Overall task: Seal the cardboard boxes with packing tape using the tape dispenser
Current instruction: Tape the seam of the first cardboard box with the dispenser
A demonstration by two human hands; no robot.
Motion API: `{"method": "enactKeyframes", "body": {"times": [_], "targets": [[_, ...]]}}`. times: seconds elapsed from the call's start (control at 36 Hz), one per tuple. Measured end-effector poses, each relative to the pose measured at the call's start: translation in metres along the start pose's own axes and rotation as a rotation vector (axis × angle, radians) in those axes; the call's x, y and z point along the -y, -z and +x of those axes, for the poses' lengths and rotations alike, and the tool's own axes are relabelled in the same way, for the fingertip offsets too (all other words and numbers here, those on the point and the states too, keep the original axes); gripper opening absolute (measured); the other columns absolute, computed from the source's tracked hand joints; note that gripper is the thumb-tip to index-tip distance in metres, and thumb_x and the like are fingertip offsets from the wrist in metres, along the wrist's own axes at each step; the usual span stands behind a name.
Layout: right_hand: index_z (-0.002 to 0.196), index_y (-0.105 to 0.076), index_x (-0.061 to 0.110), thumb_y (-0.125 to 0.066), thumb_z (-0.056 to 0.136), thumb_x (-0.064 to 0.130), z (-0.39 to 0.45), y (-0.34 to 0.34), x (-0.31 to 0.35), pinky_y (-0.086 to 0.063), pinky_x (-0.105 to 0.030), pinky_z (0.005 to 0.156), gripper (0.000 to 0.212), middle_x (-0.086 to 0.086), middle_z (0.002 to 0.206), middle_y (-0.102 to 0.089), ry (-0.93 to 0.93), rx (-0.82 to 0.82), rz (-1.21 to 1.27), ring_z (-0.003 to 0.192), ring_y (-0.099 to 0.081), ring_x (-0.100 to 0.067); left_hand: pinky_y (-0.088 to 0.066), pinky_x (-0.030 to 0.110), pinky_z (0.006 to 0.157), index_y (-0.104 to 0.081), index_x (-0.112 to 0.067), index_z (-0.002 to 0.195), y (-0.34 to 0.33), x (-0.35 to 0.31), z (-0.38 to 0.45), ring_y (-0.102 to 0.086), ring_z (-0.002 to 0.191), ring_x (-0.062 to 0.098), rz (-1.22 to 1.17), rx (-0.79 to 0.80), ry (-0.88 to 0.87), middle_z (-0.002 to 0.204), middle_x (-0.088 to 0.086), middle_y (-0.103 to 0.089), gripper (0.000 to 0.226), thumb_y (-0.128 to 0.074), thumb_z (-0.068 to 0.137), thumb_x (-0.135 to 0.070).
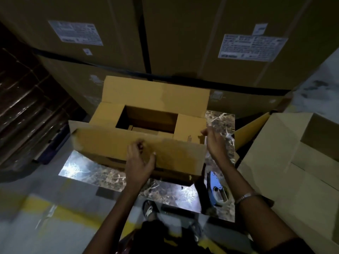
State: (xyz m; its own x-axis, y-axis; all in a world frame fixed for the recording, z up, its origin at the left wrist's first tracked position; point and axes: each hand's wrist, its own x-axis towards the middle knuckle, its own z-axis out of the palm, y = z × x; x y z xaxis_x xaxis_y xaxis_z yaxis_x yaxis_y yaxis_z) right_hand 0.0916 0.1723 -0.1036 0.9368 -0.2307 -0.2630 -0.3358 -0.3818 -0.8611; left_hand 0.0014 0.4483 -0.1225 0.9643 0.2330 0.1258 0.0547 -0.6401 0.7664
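Box sits open on the marble floor — left hand grips its near flap, right hand pinches the right flap's edge; blue tape dispenser lies just beside.

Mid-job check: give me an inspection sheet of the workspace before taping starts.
Surface: marbled floor slab, glossy, with glare; the box stands on it.
Job's things: open cardboard box, top unsealed, side flaps folded in, far flap upright, near flap partly raised; blue tape dispenser lying on the floor, unheld, beside the right forearm.
Clutter: second, paler box at right; a yellow board edge behind it.
Hands: left hand grips the near flap's edge; right hand holds the box's right corner.
Cables: nothing seen.
Surroundings: stacked large cartons with white labels, dark strapping; yellow floor line.
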Motion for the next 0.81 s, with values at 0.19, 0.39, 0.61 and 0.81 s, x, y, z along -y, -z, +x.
{"method": "enactKeyframes", "body": {"times": [0.19, 0.39, 0.61, 0.81], "targets": [[0.108, -0.069, 0.015, -0.03, 0.108, 0.06, 0.064, -0.007, 0.036, -0.04, -0.037, 0.075, 0.06, -0.007, 0.099, -0.069, -0.004, -0.148, -0.116, 0.094, -0.063, -0.031, -0.04, 0.054, 0.105, -0.056, -0.02, 0.145, -0.025, 0.047, 0.023, -0.045, 0.137, 0.039, 0.469, 0.223, -0.1, 0.151, 0.013, -0.049, 0.061, -0.047, 0.1, -0.06], [0.143, -0.05, 0.03, -0.074, 0.072, 0.076, 0.129, -0.027, 0.059, -0.057, -0.046, 0.095, 0.088, 0.004, 0.129, -0.066, -0.119, -0.058, 0.134, 0.112, -0.066, -0.021, -0.039, 0.046, 0.101, -0.054, -0.029, 0.15, -0.006, 0.063, 0.029, -0.046, 0.134, 0.03, 0.478, 0.284, -0.236, 0.153, 0.004, -0.05, 0.057, -0.049, 0.104, -0.061], [0.103, -0.072, 0.029, -0.06, 0.094, 0.068, 0.065, -0.023, 0.072, -0.052, -0.023, 0.082, 0.042, 0.016, 0.098, -0.07, 0.072, -0.282, 0.214, 0.095, -0.064, -0.006, -0.053, 0.038, 0.082, -0.071, -0.028, 0.132, 0.014, 0.087, 0.075, -0.053, 0.111, 0.025, 0.252, 0.355, -0.345, 0.13, -0.002, -0.058, 0.034, -0.059, 0.103, -0.043], [0.088, -0.076, 0.027, -0.076, 0.091, 0.045, -0.007, -0.056, -0.02, -0.044, -0.032, 0.107, 0.019, 0.014, 0.125, -0.072, 0.185, -0.187, -0.329, 0.132, -0.057, -0.011, -0.049, 0.03, 0.069, -0.074, -0.03, 0.119, 0.014, 0.086, 0.083, -0.058, 0.11, 0.019, 0.211, 0.33, -0.291, 0.123, -0.008, -0.061, 0.026, -0.062, 0.1, -0.044]]}}
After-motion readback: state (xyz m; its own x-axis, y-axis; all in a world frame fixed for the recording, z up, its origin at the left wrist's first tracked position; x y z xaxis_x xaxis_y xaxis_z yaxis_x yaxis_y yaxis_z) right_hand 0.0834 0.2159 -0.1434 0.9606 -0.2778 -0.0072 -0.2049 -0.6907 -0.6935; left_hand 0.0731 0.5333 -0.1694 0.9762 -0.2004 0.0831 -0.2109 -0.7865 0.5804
